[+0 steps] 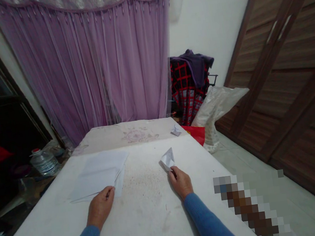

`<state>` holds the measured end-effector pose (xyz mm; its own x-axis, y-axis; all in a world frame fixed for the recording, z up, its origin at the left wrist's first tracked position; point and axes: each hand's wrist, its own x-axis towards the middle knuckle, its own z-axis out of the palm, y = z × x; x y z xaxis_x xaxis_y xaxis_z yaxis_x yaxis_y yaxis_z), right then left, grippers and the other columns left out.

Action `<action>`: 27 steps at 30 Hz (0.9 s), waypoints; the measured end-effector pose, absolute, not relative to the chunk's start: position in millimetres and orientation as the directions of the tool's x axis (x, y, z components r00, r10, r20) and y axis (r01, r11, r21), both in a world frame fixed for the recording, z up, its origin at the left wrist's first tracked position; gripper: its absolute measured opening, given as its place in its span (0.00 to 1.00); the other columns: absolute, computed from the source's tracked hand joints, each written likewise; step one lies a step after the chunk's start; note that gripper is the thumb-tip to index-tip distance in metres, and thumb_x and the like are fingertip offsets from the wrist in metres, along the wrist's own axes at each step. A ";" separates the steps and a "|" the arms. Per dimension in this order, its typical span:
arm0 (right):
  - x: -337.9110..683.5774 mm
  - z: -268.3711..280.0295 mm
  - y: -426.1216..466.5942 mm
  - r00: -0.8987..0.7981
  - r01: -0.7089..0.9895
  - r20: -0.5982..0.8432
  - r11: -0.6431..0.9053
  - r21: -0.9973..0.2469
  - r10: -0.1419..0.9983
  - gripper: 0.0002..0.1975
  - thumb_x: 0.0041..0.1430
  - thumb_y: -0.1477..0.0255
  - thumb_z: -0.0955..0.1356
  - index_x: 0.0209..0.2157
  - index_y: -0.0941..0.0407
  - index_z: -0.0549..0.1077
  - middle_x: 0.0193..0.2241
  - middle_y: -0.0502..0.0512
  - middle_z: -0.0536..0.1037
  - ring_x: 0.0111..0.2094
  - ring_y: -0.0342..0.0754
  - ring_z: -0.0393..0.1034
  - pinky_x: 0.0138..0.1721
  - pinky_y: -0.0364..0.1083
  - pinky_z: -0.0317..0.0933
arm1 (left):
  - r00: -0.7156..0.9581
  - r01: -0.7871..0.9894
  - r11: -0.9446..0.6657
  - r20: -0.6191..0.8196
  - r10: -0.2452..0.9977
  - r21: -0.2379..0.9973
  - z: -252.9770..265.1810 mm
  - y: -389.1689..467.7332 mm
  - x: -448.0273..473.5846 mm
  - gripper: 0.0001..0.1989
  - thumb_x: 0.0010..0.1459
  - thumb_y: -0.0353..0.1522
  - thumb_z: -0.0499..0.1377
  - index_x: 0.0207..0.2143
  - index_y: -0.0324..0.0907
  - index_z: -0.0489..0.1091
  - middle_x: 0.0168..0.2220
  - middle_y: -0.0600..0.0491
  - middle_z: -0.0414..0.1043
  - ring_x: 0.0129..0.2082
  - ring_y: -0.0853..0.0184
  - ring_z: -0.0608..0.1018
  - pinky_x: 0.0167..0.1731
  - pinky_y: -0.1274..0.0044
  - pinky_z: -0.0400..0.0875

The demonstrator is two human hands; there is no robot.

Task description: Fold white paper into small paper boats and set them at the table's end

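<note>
My left hand [101, 206] is closed, its thumb and fingers pinched at the near right corner of a white sheet of paper [98, 175]. That sheet lies on other sheets at the left of the table, its right edge slightly lifted. In my right hand [180, 182], thumb and fingers grip the near end of a small folded white paper [168, 158] with a pointed top. The folded paper is tilted and held close over the table. Farther back, near the right edge, a second small folded paper [175, 131] stands by itself.
The white table [148, 226] has a flower-patterned cover at its far end. On the left stands a large water bottle [44, 162]. Beyond the right edge are a red bag [195, 133], a pale plastic sack [216, 107], draped clothes [188, 79] and a wooden wardrobe [289, 67].
</note>
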<state>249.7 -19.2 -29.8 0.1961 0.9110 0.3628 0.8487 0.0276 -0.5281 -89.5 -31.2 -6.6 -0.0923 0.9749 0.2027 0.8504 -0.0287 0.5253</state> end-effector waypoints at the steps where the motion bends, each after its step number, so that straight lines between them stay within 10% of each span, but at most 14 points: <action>1: 249.7 -29.7 -19.3 0.198 0.849 0.358 0.023 -0.529 0.912 0.16 0.60 0.69 0.60 0.43 0.55 0.76 0.35 0.55 0.82 0.35 0.48 0.76 0.36 0.42 0.62 | -0.095 0.852 -0.024 0.199 0.975 0.523 -7.1 -30.8 -89.6 0.13 0.60 0.41 0.49 0.33 0.50 0.72 0.33 0.57 0.80 0.34 0.66 0.80 0.32 0.81 0.66; 27: 248.8 -33.3 -16.1 0.286 0.918 0.281 -0.177 -0.356 0.916 0.15 0.65 0.62 0.61 0.39 0.50 0.79 0.28 0.53 0.82 0.28 0.47 0.74 0.28 0.41 0.53 | -0.105 0.828 0.007 0.144 0.984 0.561 -10.8 -27.5 -92.3 0.15 0.60 0.42 0.49 0.35 0.49 0.73 0.31 0.58 0.79 0.33 0.67 0.79 0.31 0.81 0.65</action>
